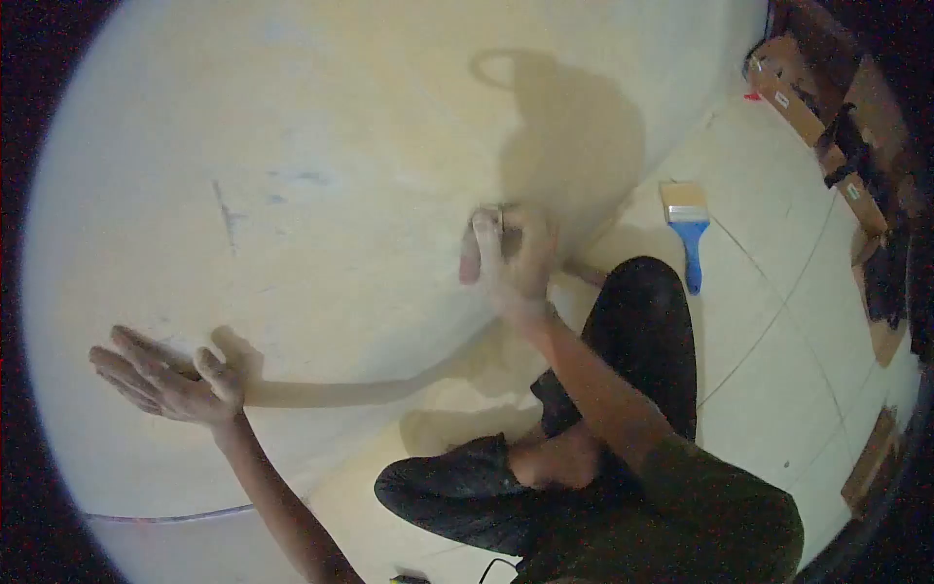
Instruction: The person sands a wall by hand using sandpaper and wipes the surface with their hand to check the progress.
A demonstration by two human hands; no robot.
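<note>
A pale, yellowish wall (341, 127) with a few dark scuff marks fills the left and upper part of the view. Against it at the lower left is my left hand (170, 384), fingers apart and dusty, holding nothing. Near the middle, my right hand (516, 253) is closed and touches or nearly touches the wall; its fingers curl round something small and dark that I cannot make out. To its right, on the tiled floor (759, 321), lies a wide brush (691, 238) with a blue handle and pale bristles.
My bent legs in dark trousers (642, 341) are below my right arm. Cardboard boxes (793, 107) and dark items line the right edge, with another cardboard piece (871, 462) lower down. A thin cable (498, 563) shows at the bottom. Shadows fall on the wall.
</note>
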